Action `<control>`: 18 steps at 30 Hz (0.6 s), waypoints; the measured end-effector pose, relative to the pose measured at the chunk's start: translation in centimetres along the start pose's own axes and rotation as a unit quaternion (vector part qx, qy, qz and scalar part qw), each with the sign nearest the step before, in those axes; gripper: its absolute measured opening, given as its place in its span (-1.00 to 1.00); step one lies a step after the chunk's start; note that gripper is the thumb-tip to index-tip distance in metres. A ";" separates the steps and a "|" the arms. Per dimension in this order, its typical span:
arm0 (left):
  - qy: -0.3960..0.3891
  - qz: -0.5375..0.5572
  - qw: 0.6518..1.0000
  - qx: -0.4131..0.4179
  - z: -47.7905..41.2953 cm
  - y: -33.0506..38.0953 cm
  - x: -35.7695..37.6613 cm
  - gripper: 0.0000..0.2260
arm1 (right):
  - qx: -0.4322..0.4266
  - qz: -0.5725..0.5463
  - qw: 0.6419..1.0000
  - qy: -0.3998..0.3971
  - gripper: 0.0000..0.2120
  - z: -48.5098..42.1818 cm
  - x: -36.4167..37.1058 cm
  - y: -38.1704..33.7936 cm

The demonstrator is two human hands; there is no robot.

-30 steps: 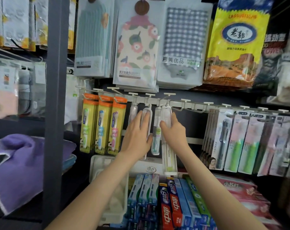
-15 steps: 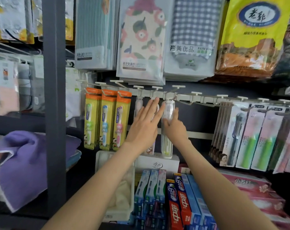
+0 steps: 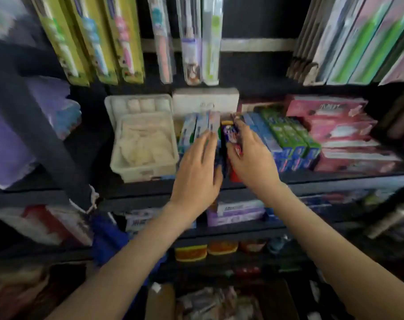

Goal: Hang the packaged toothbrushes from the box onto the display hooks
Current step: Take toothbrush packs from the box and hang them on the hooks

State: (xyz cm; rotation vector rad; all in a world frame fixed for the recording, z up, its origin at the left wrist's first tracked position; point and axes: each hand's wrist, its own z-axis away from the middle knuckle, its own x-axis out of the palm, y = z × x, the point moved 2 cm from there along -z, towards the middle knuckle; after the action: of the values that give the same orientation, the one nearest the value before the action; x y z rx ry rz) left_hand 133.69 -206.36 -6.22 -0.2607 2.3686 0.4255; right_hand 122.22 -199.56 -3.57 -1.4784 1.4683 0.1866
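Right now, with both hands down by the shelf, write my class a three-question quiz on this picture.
1. True or false: the left hand grips a toothbrush pack.
2. On which side of the toothpaste boxes does the white basket stand? A left, B right, C on top.
3. Fill in: ___ yellow toothbrush packs hang at the upper left.

Key: 1 false, its fingers are straight and hold nothing; 2 A; 3 three.

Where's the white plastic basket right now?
In the head view the white basket sits on the shelf left of centre, directly left of the toothpaste boxes by the left hand, and below the hanging yellow toothbrush packs.
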 end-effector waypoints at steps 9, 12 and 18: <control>-0.223 0.142 0.958 -0.113 21.5 3.6 12.3 -0.56 | -0.092 0.082 0.992 -0.018 -0.57 20.4 5.2 10.3; -0.269 0.118 0.949 -0.113 26.3 3.3 16.3 -0.59 | -0.048 0.076 0.994 -0.060 -0.57 25.1 7.9 14.0; -0.372 0.101 0.910 -0.152 35.0 1.8 23.8 -0.62 | 0.041 0.063 0.980 -0.184 -0.50 35.6 15.8 22.7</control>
State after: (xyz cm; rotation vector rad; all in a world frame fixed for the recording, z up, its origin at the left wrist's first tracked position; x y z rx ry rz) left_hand 137.20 -193.32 -46.42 0.0200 1.5753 0.8287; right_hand 125.86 -179.44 -43.74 -1.2101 1.2510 0.4475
